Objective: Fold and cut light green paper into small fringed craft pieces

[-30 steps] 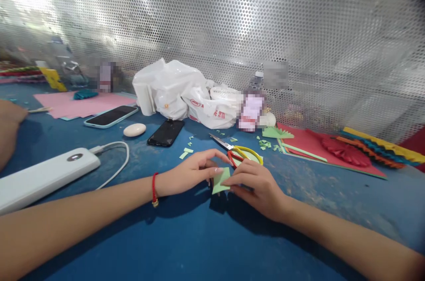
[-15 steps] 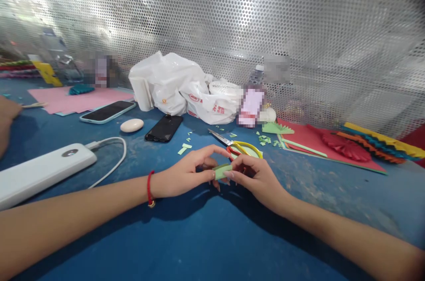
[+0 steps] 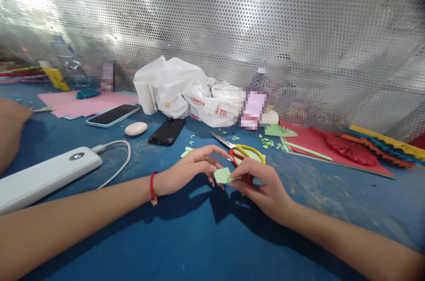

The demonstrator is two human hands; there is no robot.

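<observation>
**Q: What are the hands doing?**

A: A small piece of green paper (image 3: 222,175) is held between them, just above the blue table (image 3: 335,214). The right hand (image 3: 264,190) grips it at one edge, pinched between thumb and fingers. The left hand (image 3: 189,170) arches over with its fingertips (image 3: 211,181) just beside the paper (whether they touch it, I cannot tell).

**Q: What is close by?**

A: Scissors (image 3: 241,153) with yellow and red handles lie just past the hands, blades pointing away to the left. Green scraps (image 3: 267,142) are scattered around them. A red bracelet (image 3: 152,188) circles the left wrist.

**Q: And further off?**

A: To the left are a white power bank (image 3: 49,179) with its cable (image 3: 121,157), a pale soap bar (image 3: 136,128) and two phones (image 3: 167,131). Behind them, a white plastic bag (image 3: 186,93) slumps against a perforated metal panel (image 3: 332,28). Red paper (image 3: 361,166) lies to the right, pink paper (image 3: 86,105) far left.
</observation>
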